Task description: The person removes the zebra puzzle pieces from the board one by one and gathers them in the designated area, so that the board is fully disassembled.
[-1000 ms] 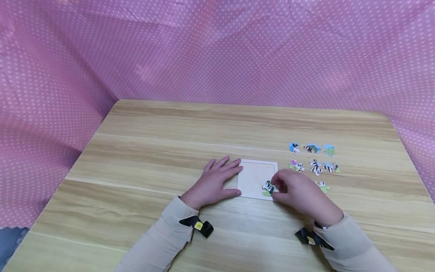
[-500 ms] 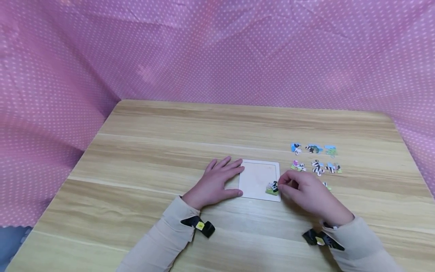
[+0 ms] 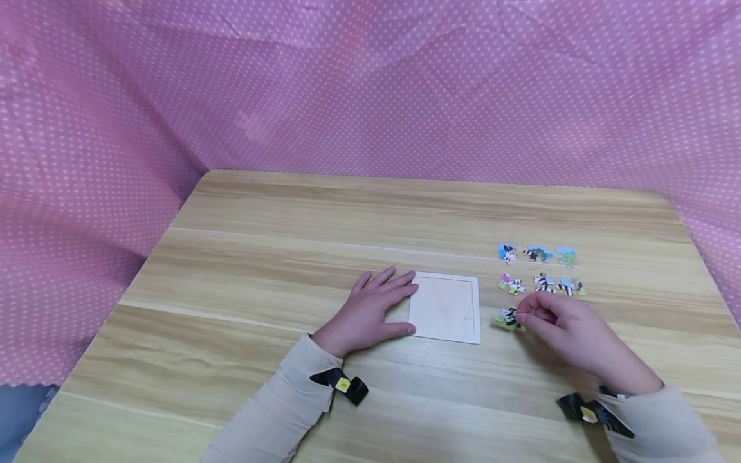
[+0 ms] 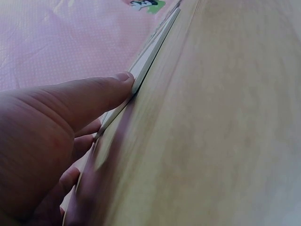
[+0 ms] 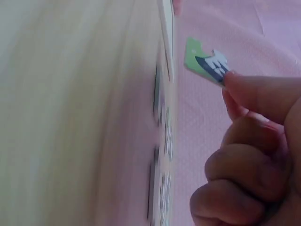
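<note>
Puzzle piece (image 3: pixel 506 318) sits pinched in the right hand (image 3: pixel 570 334), just right of the bare puzzle tray (image 3: pixel 444 307). Left hand (image 3: pixel 370 312) presses flat, fingers spread, against the tray; right wrist view shows the piece lifted off the table (image 3: pixel 347 218)

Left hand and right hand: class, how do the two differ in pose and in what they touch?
The left hand lies flat with straight fingers, its thumb against the edge of the puzzle tray; the right hand has curled fingers pinching a green zebra puzzle piece. The left hand rests left of the tray; the right hand is on its right, near the loose pieces. Both wear beige sleeves and black wrist straps.
</note>
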